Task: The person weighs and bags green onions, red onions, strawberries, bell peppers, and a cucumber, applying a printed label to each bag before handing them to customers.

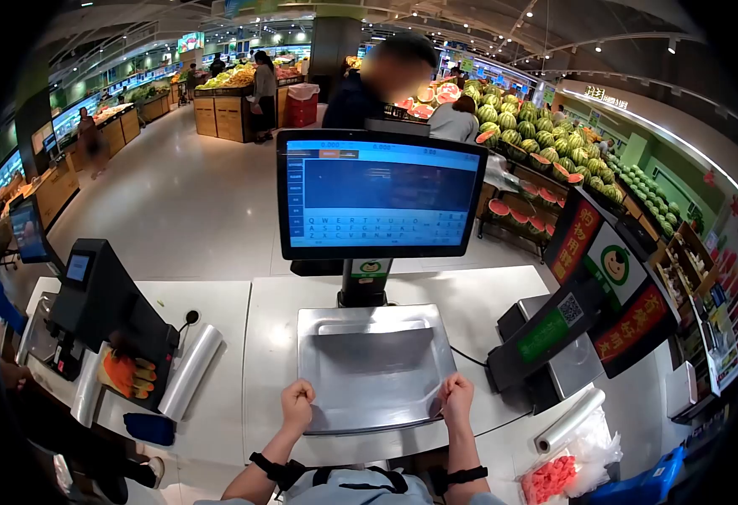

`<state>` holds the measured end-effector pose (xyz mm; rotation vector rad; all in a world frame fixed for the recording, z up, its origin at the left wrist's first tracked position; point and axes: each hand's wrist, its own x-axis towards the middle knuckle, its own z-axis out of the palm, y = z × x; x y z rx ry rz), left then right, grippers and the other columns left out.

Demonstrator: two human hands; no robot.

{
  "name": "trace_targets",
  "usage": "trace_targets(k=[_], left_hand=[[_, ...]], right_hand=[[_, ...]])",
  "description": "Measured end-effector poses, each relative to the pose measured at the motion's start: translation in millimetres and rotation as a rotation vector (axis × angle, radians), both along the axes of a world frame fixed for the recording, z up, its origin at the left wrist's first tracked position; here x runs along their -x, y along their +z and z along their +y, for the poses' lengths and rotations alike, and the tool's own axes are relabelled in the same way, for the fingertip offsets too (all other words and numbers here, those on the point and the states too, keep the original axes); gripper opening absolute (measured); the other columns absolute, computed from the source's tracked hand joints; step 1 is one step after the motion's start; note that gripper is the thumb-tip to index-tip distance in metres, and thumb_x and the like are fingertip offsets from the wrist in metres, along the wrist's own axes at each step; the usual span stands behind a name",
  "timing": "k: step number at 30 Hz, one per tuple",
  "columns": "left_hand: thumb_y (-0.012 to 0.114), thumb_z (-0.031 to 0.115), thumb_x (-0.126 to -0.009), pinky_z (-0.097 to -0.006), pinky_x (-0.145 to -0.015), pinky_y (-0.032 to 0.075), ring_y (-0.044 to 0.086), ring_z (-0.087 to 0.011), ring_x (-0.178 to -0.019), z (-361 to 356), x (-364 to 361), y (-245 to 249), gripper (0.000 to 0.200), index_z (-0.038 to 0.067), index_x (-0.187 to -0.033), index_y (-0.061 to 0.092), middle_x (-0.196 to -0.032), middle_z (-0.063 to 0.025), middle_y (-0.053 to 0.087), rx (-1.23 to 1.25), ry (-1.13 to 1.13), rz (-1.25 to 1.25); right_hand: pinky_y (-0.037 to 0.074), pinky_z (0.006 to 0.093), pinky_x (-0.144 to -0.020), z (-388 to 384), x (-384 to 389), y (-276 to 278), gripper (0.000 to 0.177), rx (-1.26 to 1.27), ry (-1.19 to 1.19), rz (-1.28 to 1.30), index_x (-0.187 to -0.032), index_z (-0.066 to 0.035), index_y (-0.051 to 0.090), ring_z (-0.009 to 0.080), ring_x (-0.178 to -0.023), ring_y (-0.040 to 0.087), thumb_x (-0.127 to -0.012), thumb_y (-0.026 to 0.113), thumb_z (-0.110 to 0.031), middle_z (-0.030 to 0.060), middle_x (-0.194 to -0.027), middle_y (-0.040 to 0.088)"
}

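Note:
A wide silver weighing tray [369, 383] sits on the white counter in front of me, with nothing lying on it. My left hand [298, 406] is closed in a fist at the tray's left front edge. At the right front edge, my right hand [456, 399] is likewise curled into a fist, against or just over the rim. I see nothing held in either hand; whether the fingers grip the rim cannot be told. Behind the tray stands a touchscreen [380, 198] with on-screen letter keys.
Left on the counter are another scale [100, 295], orange gloves [129, 373] and a bag roll [192, 370]. On the right are a scale with a green panel [546, 337], another bag roll [569, 418] and a bag with red pieces [548, 478]. A person [361, 97] stands behind the screen.

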<state>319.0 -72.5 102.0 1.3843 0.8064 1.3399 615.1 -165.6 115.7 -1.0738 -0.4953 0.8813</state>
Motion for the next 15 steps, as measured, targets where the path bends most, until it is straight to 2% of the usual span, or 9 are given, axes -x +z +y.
trace_targets(k=[2, 5, 11, 13, 15], left_hand=[[0.029, -0.012, -0.056, -0.0205, -0.045, 0.024, 0.032, -0.008, -0.048, -5, -4, 1, 0.015, 0.001, -0.055, 0.036, -0.05, -0.0019, 0.038, 0.066, -0.014, -0.023], [0.03, -0.01, -0.054, -0.022, -0.043, 0.022, 0.03, -0.0071, -0.045, -5, -2, -12, 0.013, 0.002, -0.051, 0.035, -0.046, 0.0002, 0.035, -0.012, -0.014, 0.102], [0.032, -0.006, -0.054, -0.0227, -0.042, 0.021, 0.03, -0.0058, -0.046, -7, -3, -12, 0.01, 0.002, -0.049, 0.036, -0.045, 0.0012, 0.033, -0.002, 0.017, 0.114], [0.039, -0.005, -0.058, -0.0241, -0.043, 0.023, 0.03, -0.0064, -0.047, -9, -6, -11, 0.01, 0.002, -0.051, 0.037, -0.046, 0.0009, 0.032, -0.009, 0.055, 0.197], [0.041, -0.005, -0.059, -0.0252, -0.043, 0.024, 0.029, -0.0067, -0.048, -6, -10, -15, 0.009, 0.001, -0.053, 0.038, -0.048, -0.0013, 0.029, -0.041, 0.099, 0.205]], right_hand=[[0.015, 0.0232, -0.037, -6, -13, 5, 0.022, -0.008, -0.028, -0.063, -0.054, -0.008, 0.034, 0.0071, -0.04, 0.022, -0.067, 0.034, 0.01, -0.0013, -0.047, 0.03], [0.016, 0.0234, -0.037, -16, -31, -1, 0.023, -0.008, 0.004, -0.126, -0.052, -0.008, 0.033, 0.0076, -0.04, 0.023, -0.066, 0.034, 0.01, -0.0012, -0.047, 0.03], [0.017, 0.0233, -0.036, -20, -44, -17, 0.025, -0.023, -0.002, -0.193, -0.049, -0.009, 0.034, 0.0078, -0.037, 0.025, -0.066, 0.034, 0.009, -0.0007, -0.044, 0.032], [0.02, 0.0222, -0.035, -18, -45, -19, 0.026, -0.064, -0.015, -0.285, -0.049, -0.009, 0.034, 0.0073, -0.037, 0.029, -0.069, 0.035, 0.008, -0.0017, -0.043, 0.031], [0.018, 0.0214, -0.034, -13, -40, -13, 0.025, -0.06, -0.151, -0.32, -0.049, -0.011, 0.034, 0.0058, -0.037, 0.028, -0.068, 0.036, 0.006, -0.0032, -0.044, 0.031]])
